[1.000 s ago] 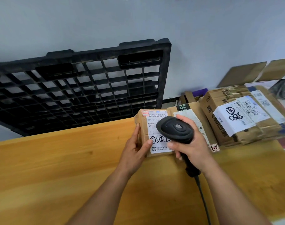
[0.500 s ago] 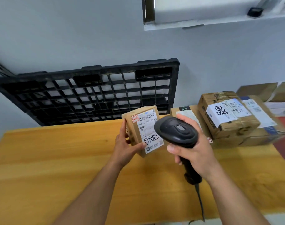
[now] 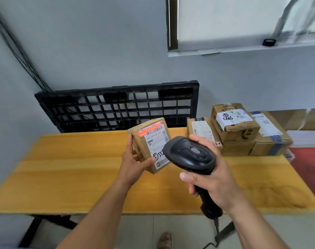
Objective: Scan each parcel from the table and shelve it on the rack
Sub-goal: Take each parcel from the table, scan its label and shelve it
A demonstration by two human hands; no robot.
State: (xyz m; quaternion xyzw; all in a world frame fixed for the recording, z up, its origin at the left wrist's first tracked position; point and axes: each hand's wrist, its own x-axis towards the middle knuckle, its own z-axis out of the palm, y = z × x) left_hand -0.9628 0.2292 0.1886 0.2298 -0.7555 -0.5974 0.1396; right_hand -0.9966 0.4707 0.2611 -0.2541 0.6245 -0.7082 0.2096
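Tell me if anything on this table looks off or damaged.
Nothing spilled. The top parcel of the stack at the far right of the table sits skewed on the boxes below, with wrinkled tape. A black pallet leans crooked against the wall behind. The small parcel in the left hand is just tilted toward the scanner.

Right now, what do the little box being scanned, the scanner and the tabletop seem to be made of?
The parcel: brown cardboard, matte, with a white paper label stuck on.
The scanner: black moulded plastic, smooth, with soft highlights on its head.
The table: wood or wood-look laminate, yellow with long grain streaks; which one, I cannot tell.
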